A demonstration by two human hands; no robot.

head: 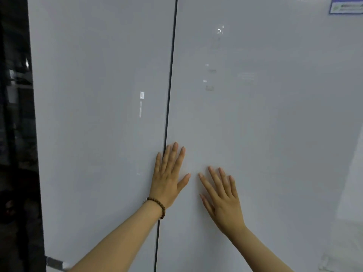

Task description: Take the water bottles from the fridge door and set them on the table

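A tall white fridge fills the view, its left door (98,124) and right door (265,124) both closed with a thin dark seam (170,85) between them. My left hand (169,175), with a brown bead bracelet on the wrist, lies flat with fingers spread across the seam. My right hand (222,195) lies flat and spread on the right door, just beside the left hand. Neither hand holds anything. No water bottles are visible; the inside of the fridge is hidden behind the doors.
A faint control display (220,30) glows on the right door, and a blue label (346,5) sits at its top right corner. Left of the fridge is a dark area with dim shelves (15,85). No table is in view.
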